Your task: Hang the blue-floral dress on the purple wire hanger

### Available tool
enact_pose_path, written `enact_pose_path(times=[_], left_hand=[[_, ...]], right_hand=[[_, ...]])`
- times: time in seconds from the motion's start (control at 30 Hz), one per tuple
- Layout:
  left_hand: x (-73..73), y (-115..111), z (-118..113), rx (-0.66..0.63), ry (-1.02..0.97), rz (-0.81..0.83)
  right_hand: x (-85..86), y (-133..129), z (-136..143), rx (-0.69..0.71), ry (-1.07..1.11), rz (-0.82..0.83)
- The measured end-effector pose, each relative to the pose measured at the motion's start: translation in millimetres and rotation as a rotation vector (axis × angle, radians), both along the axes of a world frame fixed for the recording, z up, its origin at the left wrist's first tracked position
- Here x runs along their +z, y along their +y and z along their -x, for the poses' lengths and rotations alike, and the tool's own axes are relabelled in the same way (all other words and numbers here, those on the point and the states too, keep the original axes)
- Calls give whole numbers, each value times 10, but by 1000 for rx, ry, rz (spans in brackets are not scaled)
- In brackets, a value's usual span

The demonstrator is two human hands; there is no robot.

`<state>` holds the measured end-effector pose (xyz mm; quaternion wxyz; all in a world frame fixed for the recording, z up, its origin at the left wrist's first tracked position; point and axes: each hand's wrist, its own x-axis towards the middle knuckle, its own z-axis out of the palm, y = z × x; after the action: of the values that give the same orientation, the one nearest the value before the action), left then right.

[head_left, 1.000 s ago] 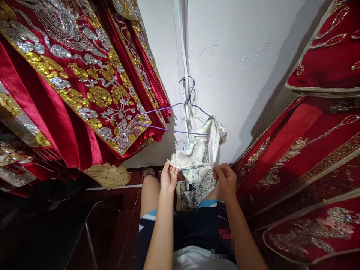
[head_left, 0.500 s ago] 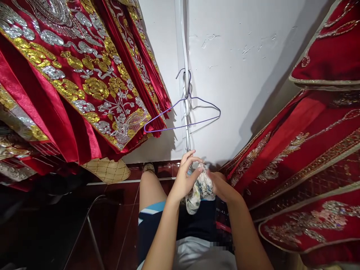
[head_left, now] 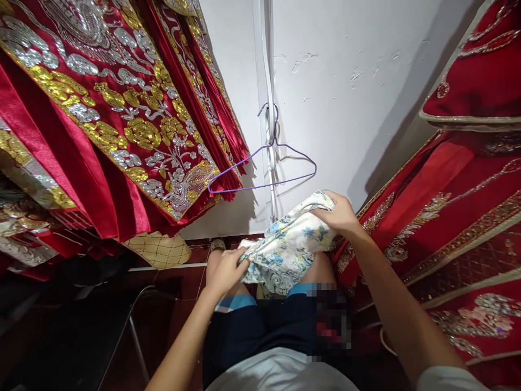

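Note:
A white cloth with a blue and yellow flower print (head_left: 285, 250) is stretched between my two hands above my lap. My left hand (head_left: 228, 269) pinches its lower left end. Higher up, my right hand (head_left: 340, 214) grips the upper right edge, thumb on top and the other fingers behind the fabric. The cloth hangs in folds, and what kind of piece it is cannot be made out. Beyond it, a bare purple wire hanger (head_left: 262, 187) hangs by its hook from a white strap (head_left: 268, 70), touched by neither hand.
Red garments with gold and silver embroidery (head_left: 142, 130) hang at the left, more beaded red garments (head_left: 439, 217) at the right. A white wall (head_left: 325, 108) stands ahead. A black chair (head_left: 81, 326) with a metal frame is at the lower left.
The bunched cloth has been spread out. My hands have moved apart, the left one down and leftward, the right one up and rightward. The hanger has barely moved.

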<state>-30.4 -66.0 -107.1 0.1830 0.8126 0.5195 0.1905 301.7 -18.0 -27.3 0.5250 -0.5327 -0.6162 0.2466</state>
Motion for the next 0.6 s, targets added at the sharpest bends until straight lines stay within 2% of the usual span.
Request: enact_pose_path(times=[0.07,0.13,0.2,0.3,0.4,0.47,0.53,0.6], left_hand=[[195,102,118,80,129,-115],[421,218,194,133,225,-192],[640,338,260,164,260,-248],[884,479,380,191,236,-262],[994,505,496,297,217,-215],[1003,463,530,365,157,-186],[982,417,512,382,5,-180],[957,414,443,358,-254,-189]], right_hand=[[49,237,95,11,-14,-135],[98,491,226,37,8,-199],[131,743,366,94,30,-173],[110,1033,544,162,3,5],[21,1123,625,167,-58,124],[-34,1074,606,145,-67,122],[-57,976,540,111,-74,108],[-44,867,446,80,-85,97]])
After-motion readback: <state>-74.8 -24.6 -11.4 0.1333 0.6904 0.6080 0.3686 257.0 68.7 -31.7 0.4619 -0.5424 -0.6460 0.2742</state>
